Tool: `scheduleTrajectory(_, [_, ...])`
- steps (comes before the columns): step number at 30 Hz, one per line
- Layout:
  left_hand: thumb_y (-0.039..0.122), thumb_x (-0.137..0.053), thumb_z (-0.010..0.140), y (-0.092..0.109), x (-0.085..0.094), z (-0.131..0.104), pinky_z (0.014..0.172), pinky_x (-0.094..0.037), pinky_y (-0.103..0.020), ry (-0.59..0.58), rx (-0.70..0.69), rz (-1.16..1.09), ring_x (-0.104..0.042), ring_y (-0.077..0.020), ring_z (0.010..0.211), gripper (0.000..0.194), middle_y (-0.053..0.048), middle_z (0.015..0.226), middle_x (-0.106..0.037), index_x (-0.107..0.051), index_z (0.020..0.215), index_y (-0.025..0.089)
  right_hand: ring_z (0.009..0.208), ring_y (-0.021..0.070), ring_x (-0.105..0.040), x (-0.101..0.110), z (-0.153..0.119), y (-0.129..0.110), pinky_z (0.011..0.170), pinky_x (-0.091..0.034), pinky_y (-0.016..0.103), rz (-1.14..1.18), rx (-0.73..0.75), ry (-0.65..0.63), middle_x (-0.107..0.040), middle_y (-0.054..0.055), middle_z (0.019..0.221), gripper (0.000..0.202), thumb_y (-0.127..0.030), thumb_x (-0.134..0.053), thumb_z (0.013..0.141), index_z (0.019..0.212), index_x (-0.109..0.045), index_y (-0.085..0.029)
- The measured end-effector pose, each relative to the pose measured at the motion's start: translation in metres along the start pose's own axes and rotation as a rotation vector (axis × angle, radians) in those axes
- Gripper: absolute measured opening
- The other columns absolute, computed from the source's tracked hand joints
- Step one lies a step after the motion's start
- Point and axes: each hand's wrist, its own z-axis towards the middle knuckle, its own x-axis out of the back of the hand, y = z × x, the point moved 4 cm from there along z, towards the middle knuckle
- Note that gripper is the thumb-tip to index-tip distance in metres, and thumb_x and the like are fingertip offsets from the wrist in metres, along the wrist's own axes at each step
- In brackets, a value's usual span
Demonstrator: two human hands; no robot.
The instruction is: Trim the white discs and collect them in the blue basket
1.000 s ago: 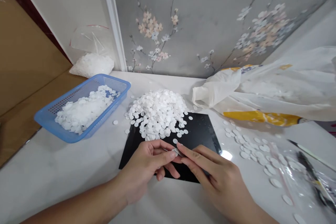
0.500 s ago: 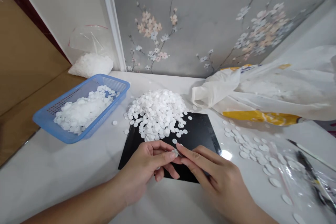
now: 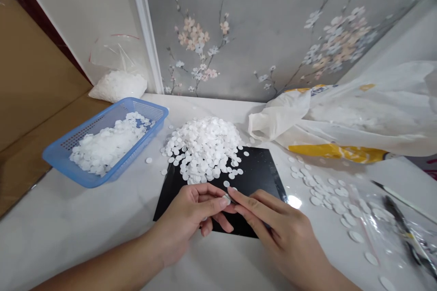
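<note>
My left hand [image 3: 194, 213] is closed, pinching a small white disc [image 3: 226, 198] between thumb and fingers above the front of a black board [image 3: 262, 168]. Against that disc, the thumb and forefinger of my right hand [image 3: 280, 227] are pinched on a small thin thing, mostly hidden by the fingertips. The two hands meet at their fingertips. Just beyond them, a heap of white discs [image 3: 208, 145] covers the board's back left part and spills onto the white table [image 3: 112, 218].
At the left, a blue basket [image 3: 78, 177] holds many white discs, with a clear bag of white pieces [image 3: 119, 86] behind it. A white and yellow plastic bag [image 3: 341, 122] lies back right. Scattered discs [image 3: 327, 193], clear bags and a dark tool [image 3: 399, 218] lie at the right.
</note>
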Motion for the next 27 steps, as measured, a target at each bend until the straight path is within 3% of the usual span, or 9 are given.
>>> scheduleTrajectory(7, [0.031, -0.067, 0.076, 0.000, 0.001, 0.003, 0.040, -0.027, -0.015, -0.008, -0.005, 0.006, -0.065, -0.0114, 0.060, 0.021, -0.012, 0.087, -0.072, -0.066, 0.087, 0.013, 0.047, 0.0091, -0.051, 0.002, 0.002, 0.007, 0.045, -0.043, 0.018, -0.029, -0.070, 0.015, -0.055, 0.001, 0.065, 0.034, -0.028, -0.039, 0.095, 0.117, -0.064, -0.022])
scheduleTrajectory(14, [0.027, -0.066, 0.077, 0.004, 0.006, 0.002, 0.042, -0.027, -0.015, 0.022, -0.013, -0.012, -0.059, -0.0084, 0.059, 0.018, -0.009, 0.079, -0.071, -0.066, 0.088, 0.013, 0.052, 0.0147, -0.054, 0.025, 0.009, 0.045, 0.052, -0.045, 0.025, -0.110, -0.378, 0.101, -0.059, -0.001, 0.067, 0.039, -0.041, -0.037, 0.093, 0.124, -0.055, -0.026])
scheduleTrajectory(17, [0.030, -0.066, 0.077, 0.007, 0.011, 0.004, 0.044, -0.027, -0.016, 0.074, -0.027, -0.038, -0.051, -0.0056, 0.056, 0.017, -0.005, 0.073, -0.068, -0.060, 0.075, 0.014, 0.044, 0.0140, -0.045, 0.025, 0.008, 0.062, 0.044, -0.038, 0.024, -0.127, -0.527, 0.046, -0.046, -0.006, 0.050, 0.031, -0.047, -0.046, 0.088, 0.096, -0.063, -0.023])
scheduleTrajectory(20, [0.030, -0.060, 0.081, 0.009, 0.016, 0.006, 0.052, -0.035, -0.018, 0.130, -0.044, -0.073, -0.051, -0.0072, 0.061, 0.019, -0.004, 0.076, -0.066, -0.053, 0.070, 0.016, 0.052, 0.0143, -0.050, 0.014, 0.010, 0.065, 0.048, -0.038, 0.024, -0.061, -0.493, -0.010, -0.053, -0.003, 0.057, 0.026, -0.040, -0.047, 0.088, 0.073, -0.058, -0.022])
scheduleTrajectory(23, [0.020, -0.051, 0.081, 0.011, 0.020, 0.008, 0.057, -0.037, -0.021, 0.175, -0.075, -0.126, -0.053, -0.0102, 0.066, 0.010, -0.005, 0.077, -0.065, -0.050, 0.071, 0.017, 0.068, 0.0162, -0.058, 0.002, 0.012, 0.059, 0.059, -0.043, 0.026, 0.061, -0.407, -0.035, -0.064, 0.001, 0.081, 0.018, -0.031, -0.046, 0.089, 0.080, -0.059, -0.022])
scheduleTrajectory(27, [0.015, -0.045, 0.077, 0.016, 0.026, 0.008, 0.052, -0.032, -0.022, 0.219, -0.111, -0.115, -0.048, -0.0099, 0.061, 0.008, -0.002, 0.072, -0.060, -0.052, 0.079, 0.018, 0.062, 0.0158, -0.058, -0.009, 0.011, 0.056, 0.055, -0.042, 0.026, 0.100, -0.461, -0.100, -0.063, -0.001, 0.070, 0.021, -0.034, -0.048, 0.089, 0.075, -0.057, -0.023])
